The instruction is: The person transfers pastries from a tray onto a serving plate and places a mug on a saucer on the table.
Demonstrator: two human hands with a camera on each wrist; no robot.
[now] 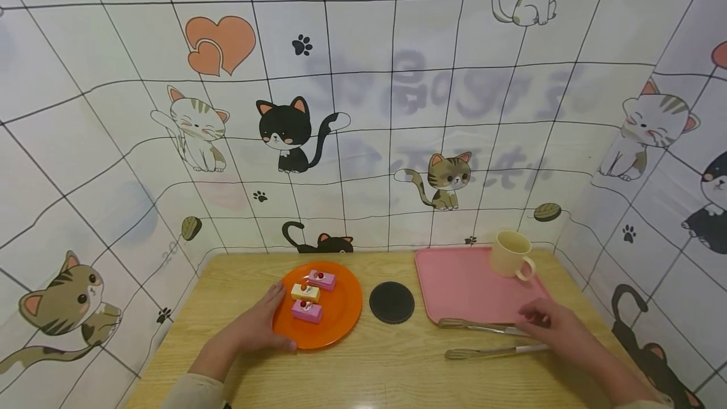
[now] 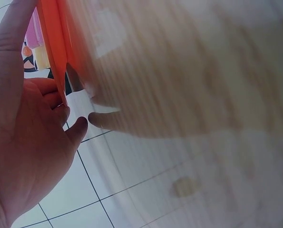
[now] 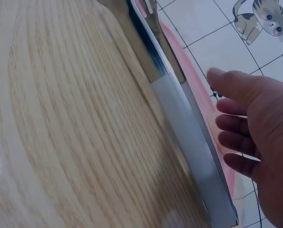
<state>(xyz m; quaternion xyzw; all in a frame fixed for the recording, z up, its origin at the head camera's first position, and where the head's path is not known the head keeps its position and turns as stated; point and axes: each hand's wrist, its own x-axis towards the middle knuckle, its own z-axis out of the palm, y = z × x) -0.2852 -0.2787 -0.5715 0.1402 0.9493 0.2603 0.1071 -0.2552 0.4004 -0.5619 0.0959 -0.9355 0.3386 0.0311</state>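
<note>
My left hand (image 1: 262, 322) lies against the left rim of an orange plate (image 1: 343, 324), its fingers and thumb spread along the edge. Three small toy cake slices, two pink and one pale yellow (image 1: 305, 293), sit on that plate. In the left wrist view the fingers (image 2: 46, 90) meet the plate's rim (image 2: 58, 47) just above the tabletop. My right hand (image 1: 553, 326), loosely bent and holding nothing, hovers by the handle ends of two forks. The farther fork (image 1: 466, 324) lies along the tray's front edge; the nearer fork (image 1: 483, 353) rests on the wood, its pale handle (image 3: 193, 152) showing in the right wrist view.
A pink tray (image 1: 462, 286) stands at the right, with a cream mug (image 1: 507, 257) on its back right part. Between plate and tray lies a dark round coaster (image 1: 392, 302). White cat-patterned sheeting (image 1: 363, 144) closes off the wooden table (image 1: 363, 374) behind and on both sides.
</note>
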